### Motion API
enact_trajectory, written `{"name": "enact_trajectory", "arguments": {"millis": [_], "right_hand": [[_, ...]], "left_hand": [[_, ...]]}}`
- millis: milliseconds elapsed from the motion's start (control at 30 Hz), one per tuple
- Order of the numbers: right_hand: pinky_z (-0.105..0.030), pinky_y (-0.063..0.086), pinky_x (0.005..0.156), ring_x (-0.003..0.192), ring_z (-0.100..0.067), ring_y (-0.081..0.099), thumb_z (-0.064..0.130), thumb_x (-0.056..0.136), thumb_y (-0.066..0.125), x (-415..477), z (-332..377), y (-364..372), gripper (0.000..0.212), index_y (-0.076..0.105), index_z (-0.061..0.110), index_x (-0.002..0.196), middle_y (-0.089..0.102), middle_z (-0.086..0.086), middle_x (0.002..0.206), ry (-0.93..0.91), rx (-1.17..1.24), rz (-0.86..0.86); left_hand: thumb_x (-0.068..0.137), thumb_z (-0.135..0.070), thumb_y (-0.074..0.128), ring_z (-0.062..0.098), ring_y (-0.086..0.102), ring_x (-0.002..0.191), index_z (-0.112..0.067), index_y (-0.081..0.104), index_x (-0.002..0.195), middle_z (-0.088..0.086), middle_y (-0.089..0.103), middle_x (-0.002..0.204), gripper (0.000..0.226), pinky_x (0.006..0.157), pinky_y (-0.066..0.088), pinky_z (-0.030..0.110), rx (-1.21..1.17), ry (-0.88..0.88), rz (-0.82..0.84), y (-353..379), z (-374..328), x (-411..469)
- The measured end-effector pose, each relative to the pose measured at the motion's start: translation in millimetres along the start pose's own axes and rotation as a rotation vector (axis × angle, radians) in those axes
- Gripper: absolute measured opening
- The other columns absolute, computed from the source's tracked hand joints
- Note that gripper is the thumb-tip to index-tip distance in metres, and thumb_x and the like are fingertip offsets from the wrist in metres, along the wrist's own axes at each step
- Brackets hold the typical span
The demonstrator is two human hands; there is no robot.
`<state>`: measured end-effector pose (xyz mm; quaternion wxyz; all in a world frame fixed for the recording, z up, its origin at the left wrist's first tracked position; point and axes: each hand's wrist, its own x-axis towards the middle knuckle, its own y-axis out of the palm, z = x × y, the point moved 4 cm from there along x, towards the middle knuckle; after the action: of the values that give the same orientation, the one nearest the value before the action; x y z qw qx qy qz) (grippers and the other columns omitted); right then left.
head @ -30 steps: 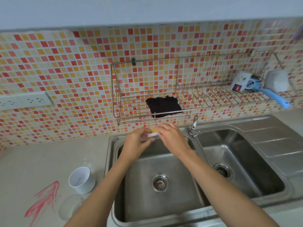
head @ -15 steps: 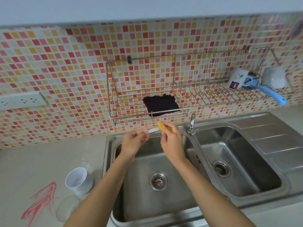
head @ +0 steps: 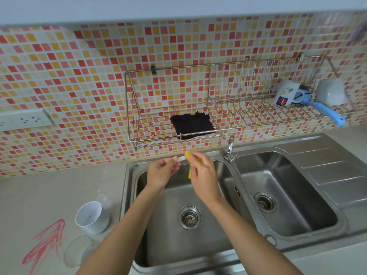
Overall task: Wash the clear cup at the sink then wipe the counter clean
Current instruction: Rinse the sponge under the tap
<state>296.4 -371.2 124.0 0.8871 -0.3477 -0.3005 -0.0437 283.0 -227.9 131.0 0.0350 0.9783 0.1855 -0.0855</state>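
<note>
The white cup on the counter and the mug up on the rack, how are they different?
The white cup stands upright on the counter, mouth up; the mug lies tilted on the wire rack. The white cup is plain with no handle showing; the mug has printed pictures and a handle. The white cup sits left of the sink; the mug is up on the wall to the right. Both are mostly white, and neither hand touches them.

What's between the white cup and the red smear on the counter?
Head view: bare counter only separates the white cup and red smear.
</note>
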Motion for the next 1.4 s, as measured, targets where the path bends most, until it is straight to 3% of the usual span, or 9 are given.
{"name": "enact_trajectory", "arguments": {"millis": [200,300,433,567,667,900,1100,1233,1400], "right_hand": [[-0.011,0.033,0.101,0.110,-0.015,0.049,0.001,0.089,0.059,-11,-2,2,0.043,0.058,0.012,0.131,0.058,-0.001,0.123,-0.082,0.047,0.024],[-0.009,0.033,0.100,0.112,-0.015,0.051,0.002,0.091,0.057,-9,-28,-6,0.043,0.057,0.015,0.132,0.057,0.001,0.124,0.118,0.078,-0.065],[-0.018,0.040,0.101,0.112,-0.013,0.051,0.002,0.089,0.061,-19,-26,-4,0.043,0.059,0.014,0.131,0.058,0.001,0.125,-0.022,0.051,0.021],[-0.027,0.049,0.094,0.105,-0.013,0.056,0.004,0.085,0.063,-18,-92,-18,0.038,0.066,0.017,0.120,0.061,0.002,0.120,0.289,0.016,0.012],[-0.018,0.043,0.090,0.103,-0.013,0.057,0.010,0.086,0.063,-18,-142,-34,0.033,0.066,0.018,0.118,0.061,0.001,0.121,0.512,-0.030,0.092],[-0.023,0.040,0.075,0.100,-0.030,0.062,0.016,0.093,0.060,20,-217,-53,0.040,0.051,0.006,0.131,0.064,-0.015,0.117,0.700,0.042,0.244],[-0.032,0.048,0.082,0.102,-0.033,0.063,0.017,0.090,0.059,36,-249,-20,0.052,0.042,0.020,0.139,0.066,-0.013,0.113,0.665,0.051,0.418],[-0.033,0.046,0.081,0.100,-0.032,0.063,0.016,0.091,0.060,37,-248,-12,0.062,0.034,0.021,0.146,0.066,-0.013,0.110,0.554,0.028,0.490],[-0.037,0.050,0.087,0.103,-0.032,0.063,0.015,0.089,0.063,34,-254,-13,0.066,0.033,0.023,0.147,0.062,-0.012,0.126,0.529,0.137,0.482]], "left_hand": [[0.093,-0.017,0.064,0.014,0.070,0.081,-0.007,0.073,0.089,0.009,0.075,0.087,0.014,0.076,0.057,0.019,0.035,0.012,0.046,7,10,3],[0.092,-0.017,0.065,0.012,0.071,0.078,-0.004,0.073,0.090,0.009,0.075,0.086,0.015,0.078,0.058,0.021,0.050,-0.006,0.062,17,17,5],[0.092,-0.008,0.063,0.010,0.069,0.071,0.004,0.071,0.095,0.013,0.073,0.086,0.015,0.070,0.056,0.014,0.098,0.009,0.062,34,21,6],[0.090,-0.011,0.066,0.012,0.068,0.075,-0.007,0.074,0.089,0.004,0.073,0.081,0.008,0.070,0.053,0.016,0.356,0.111,0.068,47,31,11],[0.088,-0.017,0.070,0.004,0.065,0.077,-0.019,0.073,0.089,-0.007,0.071,0.081,0.004,0.069,0.047,0.010,0.516,0.174,0.103,62,37,17],[0.081,-0.010,0.077,-0.010,0.062,0.068,-0.023,0.072,0.086,-0.008,0.072,0.080,0.015,0.069,0.046,0.004,0.558,0.167,0.184,121,46,42],[0.079,-0.008,0.078,-0.009,0.062,0.065,-0.010,0.075,0.091,-0.001,0.072,0.079,0.013,0.069,0.044,0.002,0.605,0.176,0.259,171,55,58],[0.081,-0.010,0.077,0.016,0.070,0.083,-0.009,0.075,0.096,0.005,0.075,0.089,0.015,0.071,0.048,0.009,0.592,0.150,0.264,186,55,66],[0.083,-0.008,0.074,0.003,0.064,0.073,-0.010,0.074,0.099,0.000,0.072,0.084,0.017,0.065,0.044,0.002,0.575,0.144,0.262,193,52,64]]}}
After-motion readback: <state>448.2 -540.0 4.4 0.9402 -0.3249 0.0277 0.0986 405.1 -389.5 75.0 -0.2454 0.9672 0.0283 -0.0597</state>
